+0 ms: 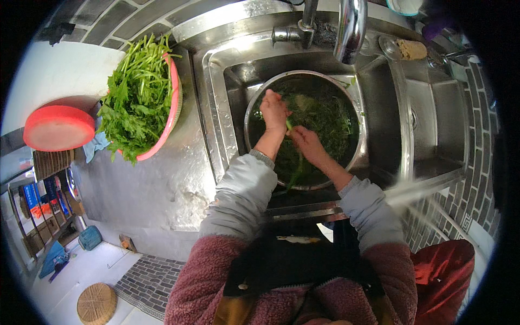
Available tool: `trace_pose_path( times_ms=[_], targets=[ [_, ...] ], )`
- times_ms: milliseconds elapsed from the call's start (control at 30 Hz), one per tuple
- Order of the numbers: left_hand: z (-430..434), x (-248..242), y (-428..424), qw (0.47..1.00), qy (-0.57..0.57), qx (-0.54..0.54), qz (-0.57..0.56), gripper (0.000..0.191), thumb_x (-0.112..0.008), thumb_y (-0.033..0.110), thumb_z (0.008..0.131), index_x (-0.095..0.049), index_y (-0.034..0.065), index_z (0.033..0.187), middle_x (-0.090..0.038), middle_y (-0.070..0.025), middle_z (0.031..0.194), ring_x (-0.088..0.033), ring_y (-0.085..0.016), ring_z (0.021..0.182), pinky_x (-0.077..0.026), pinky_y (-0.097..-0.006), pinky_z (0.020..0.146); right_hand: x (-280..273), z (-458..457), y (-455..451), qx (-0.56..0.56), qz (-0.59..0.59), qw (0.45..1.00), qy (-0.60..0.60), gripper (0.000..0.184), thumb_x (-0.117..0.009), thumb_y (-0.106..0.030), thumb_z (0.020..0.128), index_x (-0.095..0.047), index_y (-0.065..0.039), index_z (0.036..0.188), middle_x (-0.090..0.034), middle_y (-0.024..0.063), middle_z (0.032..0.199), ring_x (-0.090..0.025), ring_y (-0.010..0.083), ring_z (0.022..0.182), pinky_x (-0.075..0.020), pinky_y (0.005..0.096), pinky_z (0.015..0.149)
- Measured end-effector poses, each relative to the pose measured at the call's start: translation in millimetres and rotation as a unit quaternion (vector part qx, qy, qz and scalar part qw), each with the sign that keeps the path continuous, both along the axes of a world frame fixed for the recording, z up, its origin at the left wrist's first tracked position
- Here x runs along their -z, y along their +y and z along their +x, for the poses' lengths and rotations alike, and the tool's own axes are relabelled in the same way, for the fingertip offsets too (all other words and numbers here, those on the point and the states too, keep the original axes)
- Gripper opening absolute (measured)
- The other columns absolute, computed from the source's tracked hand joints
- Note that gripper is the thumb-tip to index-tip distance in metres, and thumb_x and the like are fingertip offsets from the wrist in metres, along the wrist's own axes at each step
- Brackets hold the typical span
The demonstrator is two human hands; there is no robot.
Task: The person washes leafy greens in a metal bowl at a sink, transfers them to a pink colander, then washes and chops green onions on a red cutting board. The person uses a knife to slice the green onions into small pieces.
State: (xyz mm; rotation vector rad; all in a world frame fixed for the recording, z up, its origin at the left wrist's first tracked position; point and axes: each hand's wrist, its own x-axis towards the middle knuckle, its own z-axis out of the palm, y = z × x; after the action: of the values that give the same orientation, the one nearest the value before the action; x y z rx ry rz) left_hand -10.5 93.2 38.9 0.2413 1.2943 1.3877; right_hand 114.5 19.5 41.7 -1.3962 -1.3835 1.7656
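Note:
My left hand (274, 111) is over the left part of a round metal basin (305, 72), its fingers curled around the upper end of a green leafy stalk (289, 124). Just below and to the right, my right hand (307, 143) pinches the same stalk lower down. Its thin leafy end (298, 172) trails toward the basin's near rim. Dark water and loose greens (329, 118) fill the basin, which sits inside a stainless steel sink (233, 118). Both forearms wear grey sleeve covers.
Left of the sink, a pink-rimmed colander (177, 93) is heaped with leafy greens (140, 95) on a metal counter (178, 174). Beyond it stands a red round container (59, 128). A chrome faucet (351, 32) overhangs the sink's back; a second sink bowl (422, 109) lies right.

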Motion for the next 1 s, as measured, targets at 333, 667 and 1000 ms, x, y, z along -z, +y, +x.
trace_pose_path(
  times_ms=[333, 667, 1000],
  targets=[
    [-11.0, 72.3, 5.7, 0.934, 0.297, 0.17, 0.102, 0.028, -0.055, 0.028, 0.089, -0.059, 0.0062, 0.106, -0.063, -0.0071, 0.082, -0.059, -0.02, 0.075, -0.045, -0.0294, 0.064, 88.7, 46.5, 45.8, 0.037, 0.149, 0.953, -0.263, 0.022, -0.052, -0.02, 0.089, -0.055, 0.0, 0.099, -0.059, 0.0218, 0.078, -0.058, 0.037, 0.074, -0.0449, 0.0441, 0.066],
    [1.9, 88.9, -85.0, 0.58, 0.488, 0.647, -0.082, 0.033, -0.054, 0.024, 0.087, -0.058, 0.0038, 0.112, -0.064, -0.0141, 0.102, -0.062, -0.026, 0.094, -0.048, -0.0393, 0.082, 167.1, 47.7, 11.7, -0.209, 0.276, 0.853, -0.391, 0.017, -0.063, -0.016, 0.077, -0.059, -0.002, 0.084, -0.062, 0.0141, 0.077, -0.06, 0.0297, 0.067, -0.0493, 0.0377, 0.06],
    [16.4, 32.7, -44.4, 0.859, 0.222, 0.46, 0.028, 0.054, -0.071, 0.015, 0.075, -0.048, 0.001, 0.122, -0.064, -0.0077, 0.083, -0.06, -0.012, 0.073, -0.047, -0.0266, 0.061, 17.4, 48.3, 46.2, 0.116, -0.053, 0.992, -0.004, 0.021, -0.069, -0.021, 0.078, -0.06, -0.003, 0.085, -0.057, 0.0008, 0.07, -0.053, 0.0077, 0.061, -0.0411, 0.0251, 0.047]
  ],
)
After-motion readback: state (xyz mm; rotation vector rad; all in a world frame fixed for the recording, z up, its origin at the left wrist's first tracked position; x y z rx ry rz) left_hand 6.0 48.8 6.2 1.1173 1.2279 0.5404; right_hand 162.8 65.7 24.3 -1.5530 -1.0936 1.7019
